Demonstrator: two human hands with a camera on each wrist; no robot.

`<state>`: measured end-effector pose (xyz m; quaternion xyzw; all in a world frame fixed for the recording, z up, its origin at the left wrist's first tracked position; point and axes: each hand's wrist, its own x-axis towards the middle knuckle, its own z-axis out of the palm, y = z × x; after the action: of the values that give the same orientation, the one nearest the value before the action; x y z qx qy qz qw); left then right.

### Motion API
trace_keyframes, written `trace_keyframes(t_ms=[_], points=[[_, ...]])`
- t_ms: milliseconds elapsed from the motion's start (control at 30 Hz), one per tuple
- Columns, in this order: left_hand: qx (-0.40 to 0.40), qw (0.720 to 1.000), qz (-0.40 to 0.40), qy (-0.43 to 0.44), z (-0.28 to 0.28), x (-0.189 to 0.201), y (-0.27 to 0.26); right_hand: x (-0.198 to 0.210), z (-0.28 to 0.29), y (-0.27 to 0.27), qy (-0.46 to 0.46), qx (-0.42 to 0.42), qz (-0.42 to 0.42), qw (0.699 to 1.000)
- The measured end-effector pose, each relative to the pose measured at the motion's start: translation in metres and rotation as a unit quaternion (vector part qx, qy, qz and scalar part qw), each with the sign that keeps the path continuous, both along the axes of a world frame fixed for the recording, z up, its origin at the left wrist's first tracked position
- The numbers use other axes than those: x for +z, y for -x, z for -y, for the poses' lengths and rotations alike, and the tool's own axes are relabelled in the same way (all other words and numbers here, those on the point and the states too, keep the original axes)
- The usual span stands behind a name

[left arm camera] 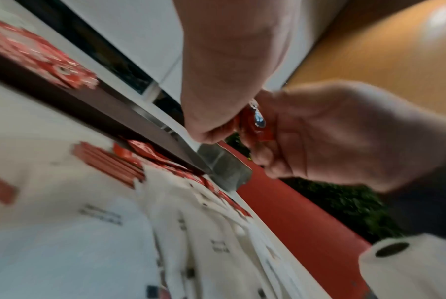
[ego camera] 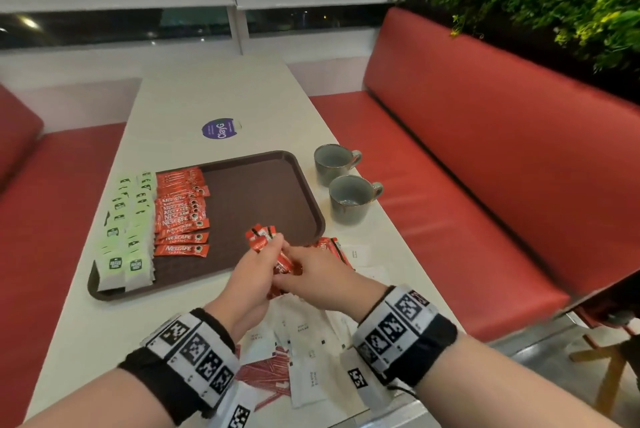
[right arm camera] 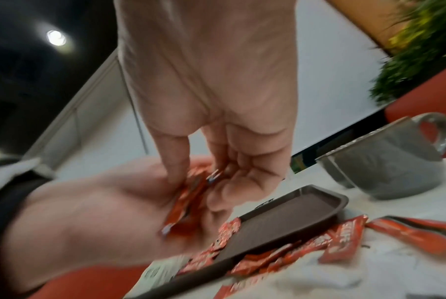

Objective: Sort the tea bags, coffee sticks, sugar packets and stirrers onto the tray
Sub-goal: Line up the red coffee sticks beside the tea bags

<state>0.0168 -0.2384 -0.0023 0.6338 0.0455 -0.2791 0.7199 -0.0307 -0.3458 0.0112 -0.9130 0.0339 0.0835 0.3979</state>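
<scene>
Both hands at the tray's [ego camera: 304,192] near edge: left hand [ego camera: 252,275] grips a bunch of coffee sticks [ego camera: 263,237], right hand [ego camera: 315,271] pinches its lower end. Square the ends w/ both hands, then lay them beside the coffee row [ego camera: 181,213], same direction, no overlap.

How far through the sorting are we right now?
Roughly halfway. Done: tea bags in rows on the tray's left side, with a column of coffee sticks beside them. In hand: left hand and right hand both grip a coffee stick bundle. Left: sugar packets, red stirrers and loose coffee sticks on the table.
</scene>
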Motion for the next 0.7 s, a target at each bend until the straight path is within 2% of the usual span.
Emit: trace_keyframes(t_ms=[33,100,167,233,367,600,700], points=[[0.015,1.0,-0.018,0.009,-0.01,0.0,-0.005,0.001,0.006,-0.005,0.021,-0.01,-0.009,1.0],[0.032,0.998,-0.043,0.015,-0.03,-0.003,-0.015,-0.003,0.025,-0.016,0.084,-0.08,-0.031,0.993],[0.034,0.998,-0.05,0.022,-0.049,-0.006,-0.02,-0.015,0.041,-0.026,0.152,-0.135,-0.08,0.976],[0.024,0.999,-0.048,0.008,-0.064,-0.008,-0.02,-0.026,0.045,-0.034,0.194,-0.154,-0.127,0.96],[-0.004,0.999,-0.044,-0.026,-0.085,-0.01,-0.017,-0.033,0.037,-0.047,0.271,-0.107,-0.177,0.94],[-0.033,0.997,-0.047,-0.056,-0.111,-0.016,-0.018,-0.038,0.049,-0.055,0.299,-0.098,-0.214,0.925],[-0.047,0.997,-0.04,-0.053,-0.115,-0.015,-0.019,-0.029,0.049,-0.047,0.28,-0.1,-0.209,0.931]])
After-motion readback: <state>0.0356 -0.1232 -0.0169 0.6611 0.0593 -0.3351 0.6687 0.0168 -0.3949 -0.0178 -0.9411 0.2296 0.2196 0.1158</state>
